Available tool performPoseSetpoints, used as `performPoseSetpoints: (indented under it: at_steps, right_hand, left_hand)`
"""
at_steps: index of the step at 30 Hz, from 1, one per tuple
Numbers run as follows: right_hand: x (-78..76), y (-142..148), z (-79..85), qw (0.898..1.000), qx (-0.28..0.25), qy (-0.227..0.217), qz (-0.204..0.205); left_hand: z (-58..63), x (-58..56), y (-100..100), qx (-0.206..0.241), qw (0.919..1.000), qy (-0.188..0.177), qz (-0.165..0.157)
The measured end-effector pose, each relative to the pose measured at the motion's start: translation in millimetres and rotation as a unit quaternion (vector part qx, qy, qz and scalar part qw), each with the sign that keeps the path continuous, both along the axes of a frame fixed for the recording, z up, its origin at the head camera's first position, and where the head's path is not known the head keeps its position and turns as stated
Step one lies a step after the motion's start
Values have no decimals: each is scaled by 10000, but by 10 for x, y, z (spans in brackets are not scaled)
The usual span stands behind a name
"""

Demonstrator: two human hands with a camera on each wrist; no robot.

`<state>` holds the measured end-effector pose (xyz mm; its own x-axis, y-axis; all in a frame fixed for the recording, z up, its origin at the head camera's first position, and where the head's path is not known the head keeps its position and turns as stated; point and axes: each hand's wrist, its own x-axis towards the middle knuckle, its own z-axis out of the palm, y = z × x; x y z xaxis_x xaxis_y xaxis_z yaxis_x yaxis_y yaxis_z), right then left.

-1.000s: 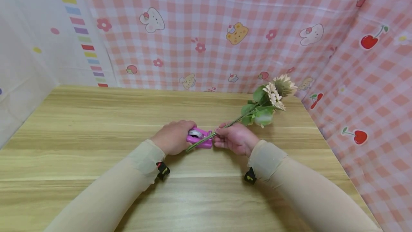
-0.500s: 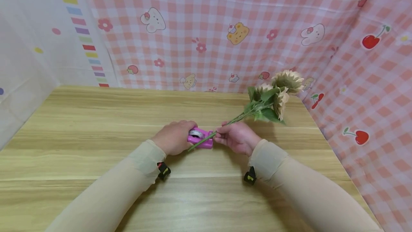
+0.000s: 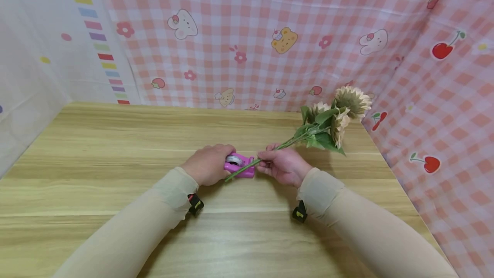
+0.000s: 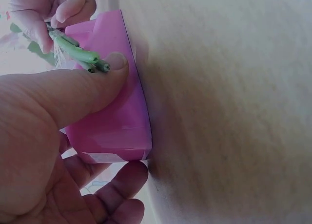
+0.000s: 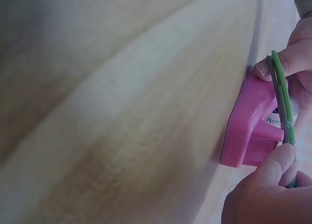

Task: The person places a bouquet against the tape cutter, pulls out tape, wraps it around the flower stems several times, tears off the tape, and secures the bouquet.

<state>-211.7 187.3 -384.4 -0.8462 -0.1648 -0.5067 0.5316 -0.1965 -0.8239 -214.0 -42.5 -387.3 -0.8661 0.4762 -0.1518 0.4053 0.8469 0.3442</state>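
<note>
On the table stands a pink tape dispenser (image 3: 247, 174) with a tape roll (image 3: 233, 159) in it. My left hand (image 3: 206, 165) grips its left end, the thumb along its near side in the left wrist view. My right hand (image 3: 286, 165) pinches a bunch of green flower stems (image 5: 282, 85) between thumb and fingers, just right of the dispenser. The stems slant over the dispenser, and their cut ends (image 4: 90, 58) lie by my left thumb. Cream artificial flowers (image 3: 353, 101) with green leaves (image 3: 325, 140) point to the back right. Something clear and shiny lies around the stems in the right wrist view.
The wood-grain table (image 3: 127, 140) reaches to a pink checked cloth (image 3: 216, 42) at the back and another on the right. A white cloth (image 3: 34, 46) hangs at the left.
The flower bunch has turned about its stems in my right hand, and its blooms have shifted slightly right. My left hand and the tape dispenser have stayed put.
</note>
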Motion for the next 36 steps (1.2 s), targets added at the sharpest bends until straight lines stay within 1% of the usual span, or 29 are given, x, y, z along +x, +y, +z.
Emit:
performPoseSetpoints:
  at_steps: [3,9,11,13,21,27,36]
  right_hand:
    - [9,10,-4,9999,91,29,50]
    - [20,53,-10,9958,719,23,573]
    - [25,62,-8,9948,790,-3,643]
    - [32,67,0,9951,739,8,649]
    - [50,69,21,9985,236,114,473]
    - [52,63,20,9989,5,232,409]
    - [63,-36,-7,9993,152,172,-280]
  left_hand:
    - [-2,-1,5,-25,10000,24,13]
    - [14,12,12,-15,10000,69,3]
    - [17,13,12,-25,10000,65,5]
    - [17,13,13,-39,10000,59,11]
    - [7,7,15,-34,10000,37,17]
    - [8,8,13,-12,10000,44,12]
    - [14,11,6,13,10000,39,19]
